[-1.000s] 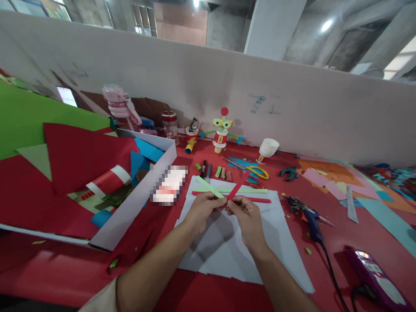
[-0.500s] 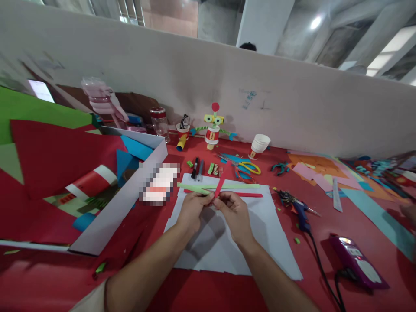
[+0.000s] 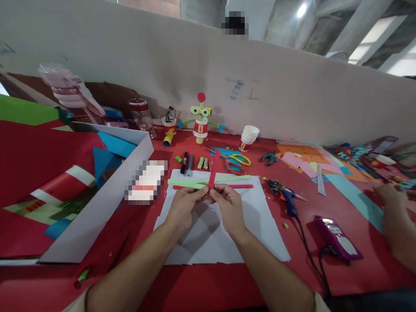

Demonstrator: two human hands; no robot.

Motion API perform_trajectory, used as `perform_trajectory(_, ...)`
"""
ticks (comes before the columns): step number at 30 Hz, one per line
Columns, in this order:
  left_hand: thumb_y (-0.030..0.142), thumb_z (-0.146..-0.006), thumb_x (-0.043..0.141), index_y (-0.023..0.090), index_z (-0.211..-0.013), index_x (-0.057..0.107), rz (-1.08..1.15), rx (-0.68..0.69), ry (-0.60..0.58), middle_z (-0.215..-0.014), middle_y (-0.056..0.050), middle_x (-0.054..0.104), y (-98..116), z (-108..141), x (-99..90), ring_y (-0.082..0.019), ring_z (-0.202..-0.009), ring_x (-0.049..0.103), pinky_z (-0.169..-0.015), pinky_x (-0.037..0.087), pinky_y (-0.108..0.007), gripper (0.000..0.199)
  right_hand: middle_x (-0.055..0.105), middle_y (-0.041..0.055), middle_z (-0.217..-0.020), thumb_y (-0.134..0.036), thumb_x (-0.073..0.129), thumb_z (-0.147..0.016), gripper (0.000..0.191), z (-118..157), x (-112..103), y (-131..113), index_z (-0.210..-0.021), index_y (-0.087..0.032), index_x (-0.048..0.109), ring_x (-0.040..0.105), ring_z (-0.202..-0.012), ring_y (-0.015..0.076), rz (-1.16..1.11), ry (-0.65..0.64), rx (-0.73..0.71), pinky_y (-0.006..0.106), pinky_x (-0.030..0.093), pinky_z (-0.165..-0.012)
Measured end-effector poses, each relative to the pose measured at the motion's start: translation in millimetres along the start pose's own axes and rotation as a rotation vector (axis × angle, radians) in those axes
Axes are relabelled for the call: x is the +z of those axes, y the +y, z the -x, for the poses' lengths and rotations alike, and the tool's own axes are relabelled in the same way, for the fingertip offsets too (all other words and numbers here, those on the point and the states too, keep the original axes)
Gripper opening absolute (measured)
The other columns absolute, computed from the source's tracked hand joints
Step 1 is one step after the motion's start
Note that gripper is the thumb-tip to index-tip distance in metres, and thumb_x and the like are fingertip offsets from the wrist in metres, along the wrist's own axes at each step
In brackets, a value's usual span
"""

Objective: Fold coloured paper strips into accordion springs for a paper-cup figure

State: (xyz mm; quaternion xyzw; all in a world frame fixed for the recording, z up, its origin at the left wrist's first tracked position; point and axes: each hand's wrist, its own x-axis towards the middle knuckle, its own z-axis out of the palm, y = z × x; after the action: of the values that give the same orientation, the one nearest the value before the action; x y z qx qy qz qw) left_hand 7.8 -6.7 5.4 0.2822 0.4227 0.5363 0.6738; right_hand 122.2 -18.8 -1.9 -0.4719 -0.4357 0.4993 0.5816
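Note:
Over a white paper sheet (image 3: 208, 242), both hands meet at the joined ends of two paper strips. My left hand (image 3: 183, 208) is closed, its thumb and fingers pinching the end of a light green paper strip (image 3: 183, 184) that points left. My right hand (image 3: 230, 208) pinches the lower end of a red paper strip (image 3: 214, 169), which points away from me. The strips cross at the fingertips; the exact joint is hidden. Just behind the hands lie another green strip (image 3: 237, 178) and another red strip (image 3: 242, 186).
A glue gun (image 3: 290, 201) and its purple power unit (image 3: 338, 238) sit at right, near another person's arm (image 3: 394, 221). Left stands a white-walled box (image 3: 97, 208). Behind are markers (image 3: 184, 164), yellow-handled scissors (image 3: 242, 159), a paper-cup robot (image 3: 200, 128) and stacked cups (image 3: 249, 136).
The view has turned right, so the table things appear further left. The held red strip has swung more upright. Another person's arm shows more at the right edge.

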Motion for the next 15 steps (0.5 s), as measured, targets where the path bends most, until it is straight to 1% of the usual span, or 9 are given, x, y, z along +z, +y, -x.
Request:
perform_trajectory(3,0.027,-0.058,0.079,0.013,-0.061,0.071,-0.009,-0.01,-0.026,-0.061,-0.004,0.067,-1.0,-1.6,-2.2,-0.013,-0.061,0.059,-0.066,0.045,-0.026,0.017,0.066,-0.001,-0.064,-0.029,0.065,-0.074,0.014,0.2,-0.6,-0.2,-0.084,-0.019,0.066,0.06,-0.059,0.0138,0.042,0.001,-0.037,0.028,0.051,-0.06)
perform_trajectory(8,0.026,-0.06,0.078,0.013,-0.062,0.071,-0.016,0.024,-0.051,-0.063,-0.004,0.067,-2.0,-2.1,-4.0,-0.013,-0.062,0.059,-0.066,0.047,-0.027,0.015,0.066,-0.0014,-0.065,-0.027,0.064,-0.074,0.011,1.0,-0.1,-0.2,-0.083,-0.019,0.065,0.061,-0.057,0.0133,0.082,0.017,-0.063,0.028,0.051,-0.059)
perform_trajectory(12,0.027,-0.061,0.078,0.013,-0.063,0.071,-0.004,0.04,-0.053,-0.065,-0.005,0.068,-3.7,-1.7,-3.6,-0.014,-0.063,0.06,-0.067,0.048,-0.028,0.015,0.066,-0.0017,-0.065,-0.027,0.063,-0.075,0.01,1.4,0.4,0.6,-0.082,-0.02,0.064,0.06,-0.057,0.0134,0.091,0.021,-0.065,0.028,0.052,-0.059)
perform_trajectory(15,0.027,-0.06,0.078,0.014,-0.061,0.07,0.004,0.024,-0.043,-0.063,-0.004,0.067,-4.2,-1.6,-2.7,-0.014,-0.062,0.059,-0.066,0.048,-0.027,0.015,0.065,-0.0014,-0.065,-0.028,0.063,-0.075,0.011,2.5,0.7,1.0,-0.082,-0.019,0.064,0.06,-0.057,0.0134,0.113,0.03,-0.074,0.028,0.052,-0.06)
